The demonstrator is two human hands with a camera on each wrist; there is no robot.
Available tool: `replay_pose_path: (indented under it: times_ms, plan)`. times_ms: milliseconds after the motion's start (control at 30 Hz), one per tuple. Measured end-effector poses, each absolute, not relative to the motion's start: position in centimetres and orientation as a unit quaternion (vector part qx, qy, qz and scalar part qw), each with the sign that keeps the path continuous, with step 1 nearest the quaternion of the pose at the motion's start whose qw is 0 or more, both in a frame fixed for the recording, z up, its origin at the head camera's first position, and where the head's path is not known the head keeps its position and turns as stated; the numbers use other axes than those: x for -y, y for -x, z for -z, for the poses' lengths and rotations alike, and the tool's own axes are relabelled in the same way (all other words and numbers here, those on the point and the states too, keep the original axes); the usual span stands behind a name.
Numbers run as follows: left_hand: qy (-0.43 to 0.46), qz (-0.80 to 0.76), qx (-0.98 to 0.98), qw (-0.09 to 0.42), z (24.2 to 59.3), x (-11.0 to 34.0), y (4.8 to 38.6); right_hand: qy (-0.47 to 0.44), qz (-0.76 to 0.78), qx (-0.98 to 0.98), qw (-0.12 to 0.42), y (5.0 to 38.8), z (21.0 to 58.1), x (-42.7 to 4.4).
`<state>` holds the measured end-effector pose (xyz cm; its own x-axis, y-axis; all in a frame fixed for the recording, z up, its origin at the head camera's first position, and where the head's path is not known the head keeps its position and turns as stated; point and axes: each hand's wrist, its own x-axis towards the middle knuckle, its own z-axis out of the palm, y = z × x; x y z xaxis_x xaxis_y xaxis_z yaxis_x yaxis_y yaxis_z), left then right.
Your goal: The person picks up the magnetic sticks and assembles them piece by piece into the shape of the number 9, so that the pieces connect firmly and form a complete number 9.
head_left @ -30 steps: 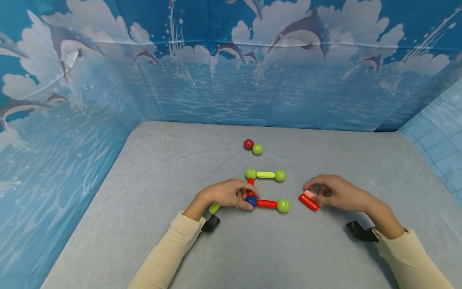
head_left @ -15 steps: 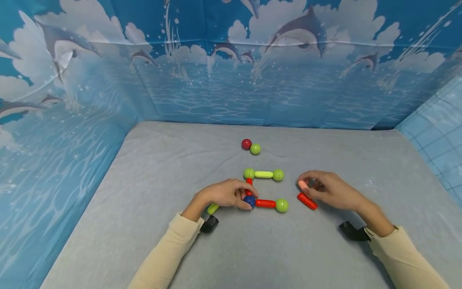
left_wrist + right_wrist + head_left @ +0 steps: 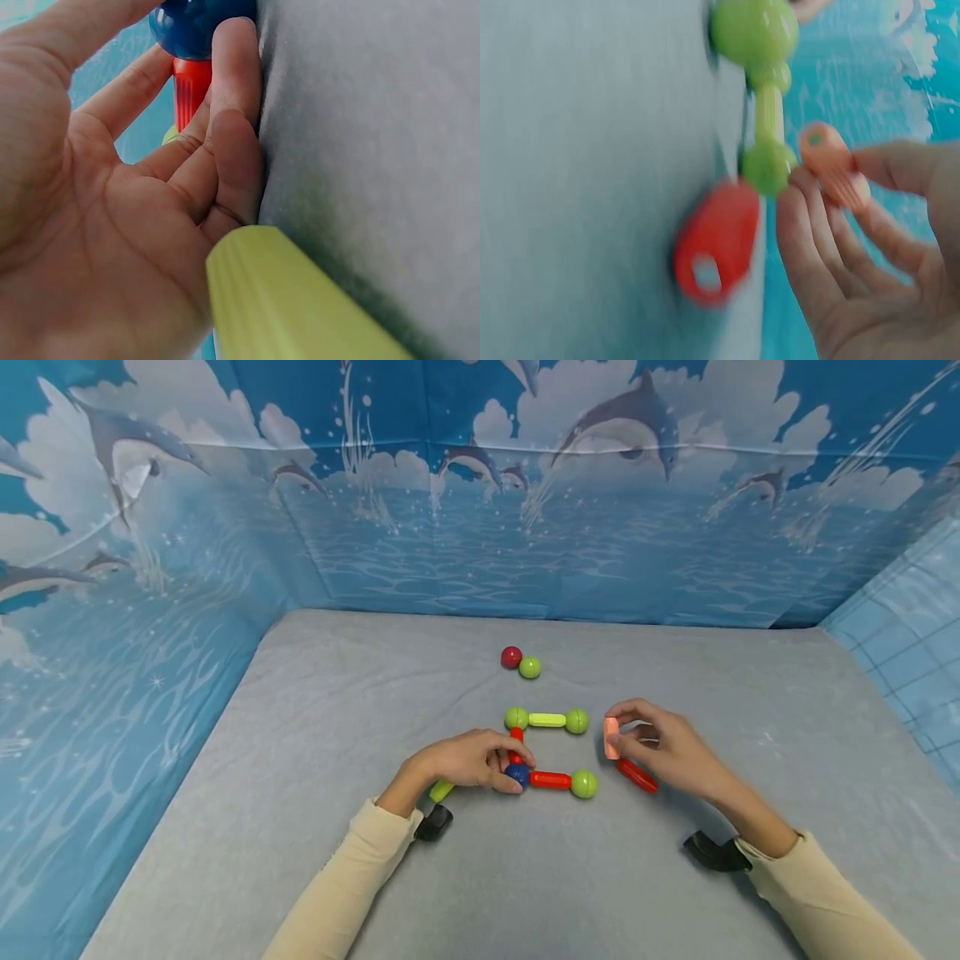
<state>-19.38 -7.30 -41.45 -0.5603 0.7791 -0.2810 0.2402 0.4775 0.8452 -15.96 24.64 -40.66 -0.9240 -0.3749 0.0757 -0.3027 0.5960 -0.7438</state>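
My left hand (image 3: 471, 760) grips a blue ball (image 3: 517, 775), thumb and fingers around it. From that ball a red rod (image 3: 551, 780) runs right to a green ball (image 3: 584, 783). Another red rod (image 3: 517, 745) reaches up to a second green ball (image 3: 517, 718), joined by a yellow-green rod (image 3: 547, 720) to a third green ball (image 3: 577, 721). In the head view my right hand (image 3: 667, 747) pinches a short orange rod (image 3: 611, 738) between thumb and fingertips, above the cloth. Under it lies a loose red rod (image 3: 637, 775).
Beneath the left wrist a yellow-green rod (image 3: 441, 790) lies partly hidden. A dark red ball (image 3: 512, 657) and a loose green ball (image 3: 530, 667) touch farther back. Grey cloth (image 3: 337, 693) covers the table, with a dolphin-print curtain (image 3: 480, 543) behind.
My right hand has picked the orange rod up from beside the red rod, moved it left toward the joined pieces and turned it upright. The left hand stays on the blue ball.
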Motion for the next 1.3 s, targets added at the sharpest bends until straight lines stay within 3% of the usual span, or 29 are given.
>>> replay_pose_path:
  times_ms: [367, 1300]
  plan:
    - [-0.322, -0.393, -0.792, 0.34, 41.3, 7.1, 19.3, 0.123, 0.452, -0.879, 0.088, 15.9, 41.4, -22.3]
    - [-0.316, -0.39, -0.796, 0.337, 41.3, 7.1, 19.4, 0.133, 0.424, -0.887, 0.124, 16.9, 41.4, -21.7]
